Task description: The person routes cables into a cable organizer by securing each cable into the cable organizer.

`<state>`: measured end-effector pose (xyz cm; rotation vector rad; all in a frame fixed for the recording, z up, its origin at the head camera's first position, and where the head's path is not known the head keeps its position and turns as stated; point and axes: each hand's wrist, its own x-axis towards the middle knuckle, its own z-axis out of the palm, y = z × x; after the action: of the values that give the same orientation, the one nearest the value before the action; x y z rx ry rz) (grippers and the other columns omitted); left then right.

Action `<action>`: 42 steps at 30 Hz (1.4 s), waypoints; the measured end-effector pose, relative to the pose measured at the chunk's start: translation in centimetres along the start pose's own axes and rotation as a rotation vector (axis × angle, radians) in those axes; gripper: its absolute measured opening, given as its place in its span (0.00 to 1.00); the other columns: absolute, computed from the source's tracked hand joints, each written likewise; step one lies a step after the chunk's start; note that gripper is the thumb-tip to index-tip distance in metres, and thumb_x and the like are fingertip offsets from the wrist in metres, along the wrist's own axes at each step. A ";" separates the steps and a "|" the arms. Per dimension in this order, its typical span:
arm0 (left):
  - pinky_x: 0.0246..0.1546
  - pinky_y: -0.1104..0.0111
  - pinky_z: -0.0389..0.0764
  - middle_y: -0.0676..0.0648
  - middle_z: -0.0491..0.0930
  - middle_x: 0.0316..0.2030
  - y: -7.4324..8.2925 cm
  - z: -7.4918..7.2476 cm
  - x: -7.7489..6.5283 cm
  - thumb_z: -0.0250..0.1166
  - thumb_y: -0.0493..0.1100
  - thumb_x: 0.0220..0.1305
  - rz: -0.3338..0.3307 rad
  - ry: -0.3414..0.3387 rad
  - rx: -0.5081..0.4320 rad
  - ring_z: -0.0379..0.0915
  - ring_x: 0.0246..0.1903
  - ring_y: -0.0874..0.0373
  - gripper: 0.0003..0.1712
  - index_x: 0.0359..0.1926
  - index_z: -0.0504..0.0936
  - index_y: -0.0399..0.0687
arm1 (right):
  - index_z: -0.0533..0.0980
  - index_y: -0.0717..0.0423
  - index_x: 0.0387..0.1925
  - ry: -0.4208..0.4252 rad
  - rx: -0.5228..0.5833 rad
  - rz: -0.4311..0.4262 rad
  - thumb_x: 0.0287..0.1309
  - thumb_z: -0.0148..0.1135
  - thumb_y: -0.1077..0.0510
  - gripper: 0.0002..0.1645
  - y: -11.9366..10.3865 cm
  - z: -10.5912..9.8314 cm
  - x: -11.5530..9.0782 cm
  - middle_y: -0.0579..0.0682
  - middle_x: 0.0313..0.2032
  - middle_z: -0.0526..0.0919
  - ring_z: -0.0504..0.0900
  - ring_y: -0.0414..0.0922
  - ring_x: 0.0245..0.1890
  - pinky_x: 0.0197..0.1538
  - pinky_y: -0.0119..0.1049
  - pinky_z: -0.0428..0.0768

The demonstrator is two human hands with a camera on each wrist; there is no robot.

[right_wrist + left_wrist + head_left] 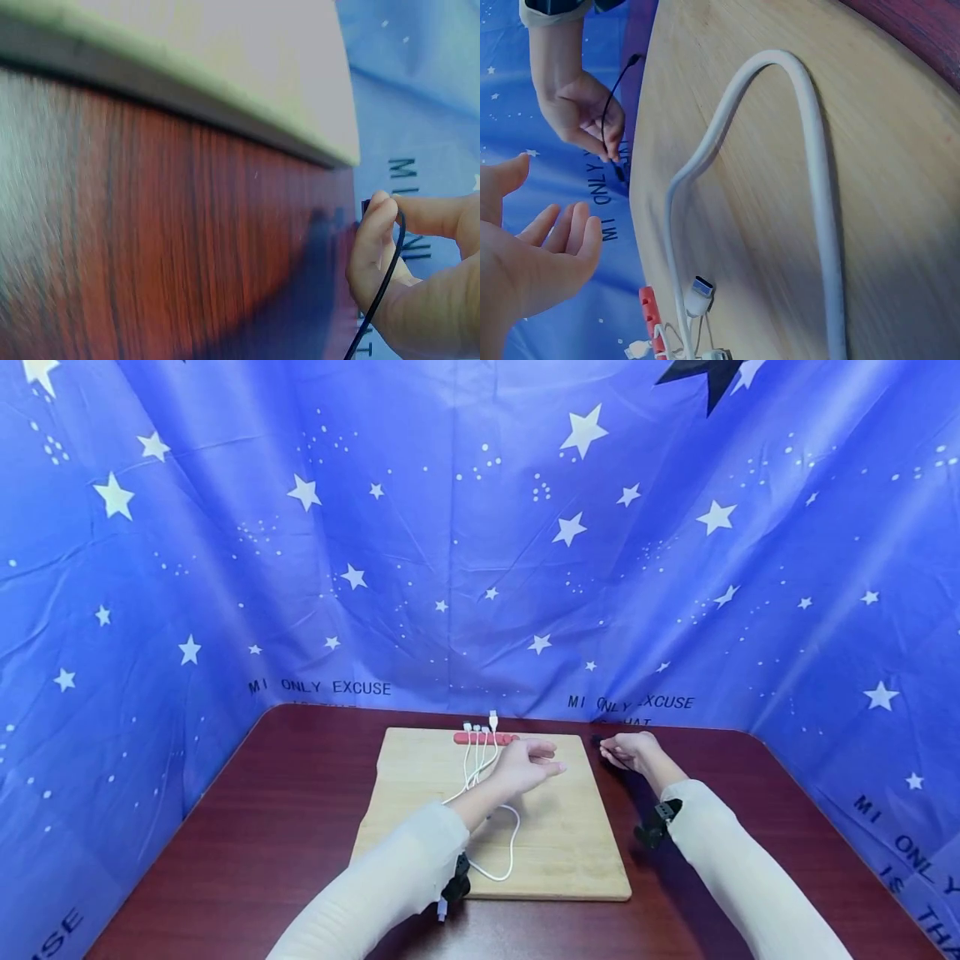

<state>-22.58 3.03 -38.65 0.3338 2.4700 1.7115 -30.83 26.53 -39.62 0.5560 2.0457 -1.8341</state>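
Note:
Between thumb and fingertips, my right hand (pixel 633 752) pinches a thin black cable (pixel 605 112) close to one of its plug ends (pixel 596 740), just off the board's far right corner. A second dark end of that cable shows in the left wrist view. My left hand (pixel 525 766) hovers over the board with relaxed, slightly bent fingers and holds nothing. Beside it, a red cable holder strip (pixel 468 738) lies along the board's far edge. Several white cables (pixel 477 760) run over the strip, their plugs at the far side. One white USB plug (pixel 700 296) points a different way.
The pale wooden board (pixel 577 843) lies on a dark red table (pixel 270 827). A white cable loop (pixel 514 843) spreads across the board under the left forearm, and a white plug (pixel 442 909) hangs near the front edge. Blue star-patterned cloth (pixel 450 527) encloses the table's back and sides.

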 end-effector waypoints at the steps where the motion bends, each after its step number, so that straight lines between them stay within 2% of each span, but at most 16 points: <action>1: 0.45 0.73 0.83 0.41 0.83 0.51 -0.1 0.1 0.0 0.70 0.44 0.57 -0.001 0.003 0.001 0.82 0.47 0.53 0.23 0.53 0.81 0.41 | 0.78 0.58 0.23 -0.044 0.019 0.005 0.62 0.52 0.70 0.15 0.1 -0.1 -0.2 0.44 0.16 0.82 0.81 0.34 0.19 0.29 0.21 0.82; 8: 0.46 0.73 0.83 0.41 0.84 0.50 -0.7 0.2 0.0 0.70 0.44 0.57 -0.020 0.005 -0.007 0.82 0.46 0.54 0.25 0.54 0.80 0.39 | 0.80 0.47 0.22 -0.231 0.020 0.029 0.68 0.47 0.65 0.22 0.0 0.2 -1.5 0.38 0.21 0.84 0.81 0.29 0.23 0.32 0.20 0.78; 13: 0.47 0.72 0.83 0.40 0.83 0.51 -0.8 0.3 0.1 0.70 0.44 0.56 -0.046 -0.005 -0.037 0.82 0.46 0.54 0.25 0.55 0.79 0.39 | 0.80 0.46 0.24 -0.326 0.058 0.024 0.70 0.45 0.65 0.23 -0.5 1.0 -2.5 0.37 0.23 0.85 0.81 0.29 0.26 0.37 0.21 0.77; 22: 0.48 0.71 0.83 0.41 0.83 0.51 -0.7 0.4 0.0 0.70 0.44 0.57 -0.047 -0.017 -0.034 0.81 0.48 0.53 0.25 0.54 0.79 0.39 | 0.81 0.45 0.26 -0.384 0.095 0.034 0.70 0.46 0.64 0.22 -0.9 2.9 -4.0 0.38 0.24 0.85 0.81 0.30 0.27 0.37 0.21 0.77; 30: 0.46 0.71 0.83 0.41 0.84 0.49 -1.0 0.7 -0.2 0.70 0.42 0.56 -0.055 -0.031 -0.068 0.82 0.45 0.53 0.25 0.54 0.79 0.36 | 0.78 0.50 0.33 -0.469 0.146 0.002 0.70 0.44 0.66 0.17 -1.3 4.7 -5.5 0.40 0.28 0.85 0.81 0.31 0.31 0.40 0.22 0.77; 36: 0.45 0.72 0.83 0.42 0.86 0.45 -1.1 1.1 -0.3 0.70 0.43 0.56 -0.048 -0.059 -0.040 0.83 0.42 0.55 0.22 0.51 0.81 0.37 | 0.80 0.52 0.29 -0.503 0.184 0.003 0.71 0.43 0.66 0.21 -1.8 6.1 -6.5 0.42 0.27 0.85 0.82 0.31 0.30 0.38 0.20 0.78; 39: 0.41 0.73 0.83 0.42 0.87 0.43 -1.2 1.5 -0.5 0.70 0.42 0.56 -0.053 -0.064 -0.068 0.83 0.39 0.56 0.20 0.48 0.83 0.39 | 0.81 0.53 0.28 -0.511 0.220 0.011 0.71 0.43 0.66 0.21 -2.2 6.6 -6.9 0.43 0.27 0.85 0.82 0.32 0.30 0.37 0.20 0.79; 42: 0.39 0.72 0.84 0.40 0.87 0.41 -1.3 1.9 -0.8 0.69 0.39 0.56 -0.047 -0.064 -0.134 0.84 0.38 0.52 0.17 0.46 0.83 0.37 | 0.81 0.53 0.28 -0.503 0.239 0.017 0.70 0.44 0.66 0.21 -2.5 7.1 -7.3 0.43 0.26 0.85 0.82 0.32 0.29 0.37 0.20 0.80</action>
<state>-21.53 4.17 -40.55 0.3087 2.2856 1.8066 -25.76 18.74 -34.66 0.1406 1.5012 -1.9745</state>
